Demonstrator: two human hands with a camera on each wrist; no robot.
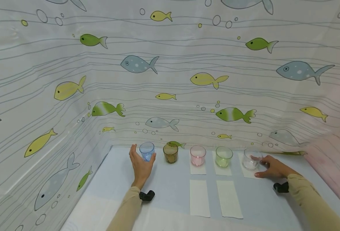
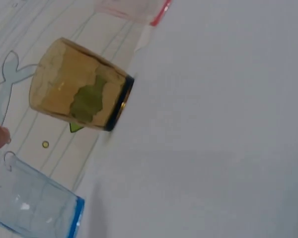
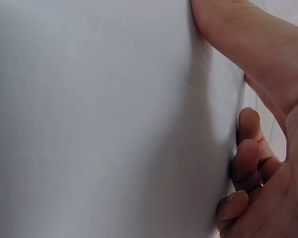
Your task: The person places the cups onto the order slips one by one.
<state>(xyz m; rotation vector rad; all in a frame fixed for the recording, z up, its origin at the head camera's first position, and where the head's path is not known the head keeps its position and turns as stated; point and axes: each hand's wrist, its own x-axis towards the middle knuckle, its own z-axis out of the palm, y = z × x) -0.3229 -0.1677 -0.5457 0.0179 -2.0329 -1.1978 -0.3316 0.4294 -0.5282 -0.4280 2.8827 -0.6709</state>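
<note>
Tan sleeves [image 1: 125,208]; left hand [image 1: 141,166] about the blue glass [image 1: 147,150], right hand [image 1: 274,167] beside the clear glass [image 1: 248,161].
Left fingers and thumb stand spread on either side of their glass; contact cannot be told. Right thumb stands apart from the fingers, one showing through the glass just left of that hand; touch is unclear. Between the hands: brown glass [image 1: 170,154], pink glass [image 1: 198,156], green glass [image 1: 224,158].

The left hand [image 1: 142,166] covers part of the blue tumbler [image 1: 147,149] from me; whether they touch, I can't tell. Nor can I make out if the right hand [image 1: 274,168] meets the clear tumbler [image 1: 248,163]. The left wrist view crops the pink tumbler [image 2: 134,8] at its top edge; the right's white tabletop [image 3: 89,124] is blurred.
</note>
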